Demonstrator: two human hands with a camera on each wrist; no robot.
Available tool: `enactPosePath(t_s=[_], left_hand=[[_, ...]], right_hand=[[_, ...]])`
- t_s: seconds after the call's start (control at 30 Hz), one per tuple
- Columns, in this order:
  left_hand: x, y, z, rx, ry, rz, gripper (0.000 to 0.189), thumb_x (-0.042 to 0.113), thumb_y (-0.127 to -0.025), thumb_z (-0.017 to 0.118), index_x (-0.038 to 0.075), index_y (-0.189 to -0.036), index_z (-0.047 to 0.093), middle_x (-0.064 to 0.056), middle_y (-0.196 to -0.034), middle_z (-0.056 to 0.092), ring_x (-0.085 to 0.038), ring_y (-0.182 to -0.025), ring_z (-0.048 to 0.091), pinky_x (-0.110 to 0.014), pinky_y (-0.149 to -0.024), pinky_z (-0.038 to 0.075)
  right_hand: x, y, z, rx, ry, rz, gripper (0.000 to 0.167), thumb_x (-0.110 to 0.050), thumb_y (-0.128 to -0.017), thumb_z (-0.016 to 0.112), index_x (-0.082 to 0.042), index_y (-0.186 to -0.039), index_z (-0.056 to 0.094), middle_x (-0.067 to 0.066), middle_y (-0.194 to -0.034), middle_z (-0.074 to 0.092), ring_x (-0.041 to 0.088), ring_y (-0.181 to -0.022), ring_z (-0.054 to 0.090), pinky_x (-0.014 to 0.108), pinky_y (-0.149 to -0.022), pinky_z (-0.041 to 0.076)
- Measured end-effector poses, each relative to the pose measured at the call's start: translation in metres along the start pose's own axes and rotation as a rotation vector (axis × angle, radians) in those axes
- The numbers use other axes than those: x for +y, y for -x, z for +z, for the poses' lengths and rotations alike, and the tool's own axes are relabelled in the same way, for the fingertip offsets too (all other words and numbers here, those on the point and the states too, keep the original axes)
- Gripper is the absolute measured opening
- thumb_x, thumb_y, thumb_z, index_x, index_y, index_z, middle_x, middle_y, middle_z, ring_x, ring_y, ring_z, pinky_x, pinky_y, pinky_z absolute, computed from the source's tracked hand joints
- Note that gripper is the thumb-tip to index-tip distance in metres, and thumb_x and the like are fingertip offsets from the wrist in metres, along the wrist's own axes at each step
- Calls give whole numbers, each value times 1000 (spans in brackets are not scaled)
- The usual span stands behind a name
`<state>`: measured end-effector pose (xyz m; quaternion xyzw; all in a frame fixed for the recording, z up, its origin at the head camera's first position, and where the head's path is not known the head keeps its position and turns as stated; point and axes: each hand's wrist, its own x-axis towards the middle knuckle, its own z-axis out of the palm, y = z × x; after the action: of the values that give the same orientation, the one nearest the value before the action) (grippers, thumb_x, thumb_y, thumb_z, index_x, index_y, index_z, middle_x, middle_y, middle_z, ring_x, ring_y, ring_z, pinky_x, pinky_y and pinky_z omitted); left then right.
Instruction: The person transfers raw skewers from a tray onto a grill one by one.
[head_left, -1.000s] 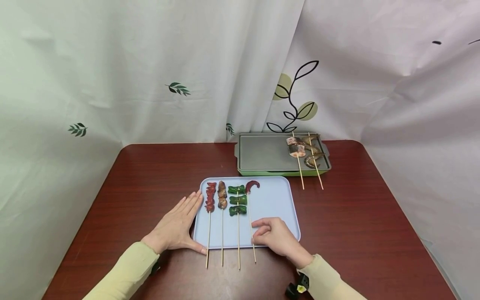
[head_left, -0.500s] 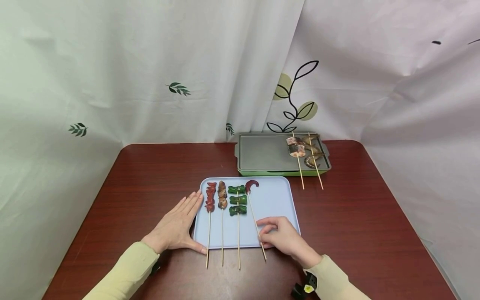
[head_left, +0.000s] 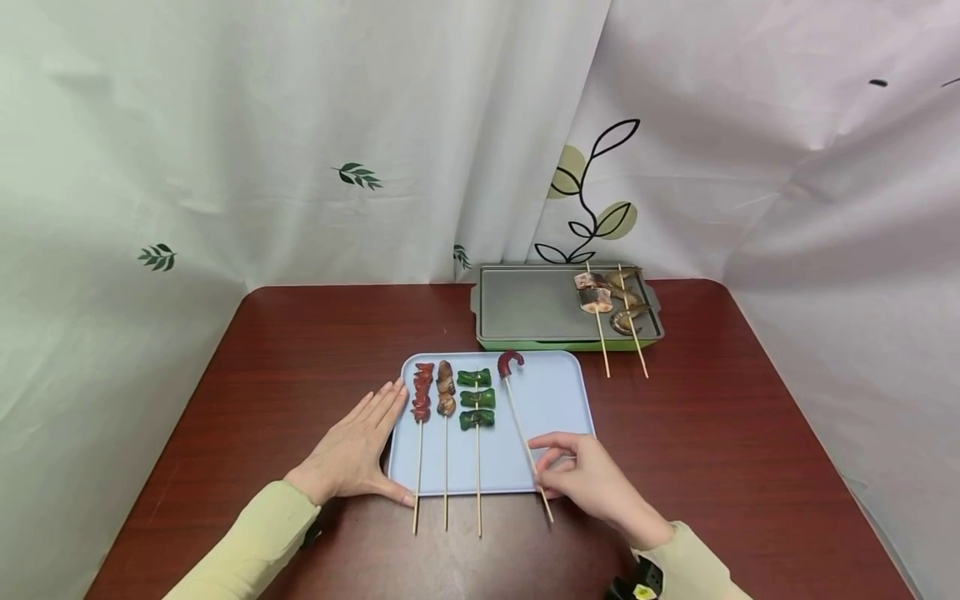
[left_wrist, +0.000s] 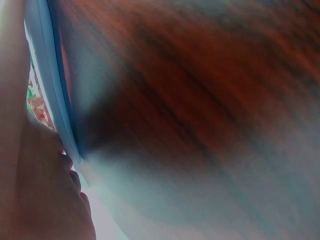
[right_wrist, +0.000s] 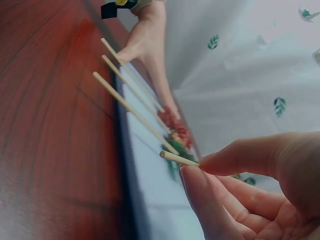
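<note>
My right hand (head_left: 592,475) pinches the wooden stick of a skewer with a curled dark red octopus tentacle (head_left: 507,364) at its far end. In the right wrist view, thumb and forefinger hold that stick (right_wrist: 177,159) near its blunt end. The left hand (head_left: 356,450) rests with straight, spread fingers along the left edge of the light blue tray (head_left: 555,400). On the tray, left to right, lie a red meat skewer (head_left: 422,396), a brown mushroom-like skewer (head_left: 446,392) and a green pepper skewer (head_left: 477,400). Their sticks overhang the near edge.
Behind the tray, a grey-topped green grill (head_left: 525,304) stands at the back of the brown table (head_left: 300,358). On its right side lie a fish-piece skewer (head_left: 594,296) and a shrimp skewer (head_left: 628,308), sticks overhanging its front. A white curtain (head_left: 300,125) hangs behind.
My right hand has moved to the right with the tentacle skewer's stick, tilting it away from the green pepper skewer; its tentacle end has shifted slightly farther back. The left hand stays put.
</note>
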<state>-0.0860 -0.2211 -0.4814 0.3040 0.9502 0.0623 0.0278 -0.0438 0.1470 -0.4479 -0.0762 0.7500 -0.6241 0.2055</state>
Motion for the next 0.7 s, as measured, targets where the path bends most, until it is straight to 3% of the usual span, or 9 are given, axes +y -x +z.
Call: enactPosePath(t_s=[0.33,0.47,0.7], left_hand=[[0,0,0,2,-10,4,153,102,-54,53,-6,-158,24,-22,-165,20,-34,-152,18,-47,-122,17],[0,0,0,-2,-12,5,154,102,-54,53,-6,-158,23,-22,-165,20,-34,-152,18,-47,-122,16],[1,-1,-1,-3,-11,1,153,101,-54,55,-6,-158,23,-22,-165,19,-33,-152,18,-47,-122,16]], right_hand=[[-32,4,-24,42,151,-113,44,12,-83,64,10,-127,63,6,-85,67,21,-68,71,35,-63,61],[-46,-1,-35,93,202,-171,45,13,-82,64,7,-127,64,8,-86,67,22,-67,71,34,-63,60],[-67,-21,-59,193,218,-190,46,14,-83,60,5,-128,65,11,-87,70,21,-67,70,36,-65,61]])
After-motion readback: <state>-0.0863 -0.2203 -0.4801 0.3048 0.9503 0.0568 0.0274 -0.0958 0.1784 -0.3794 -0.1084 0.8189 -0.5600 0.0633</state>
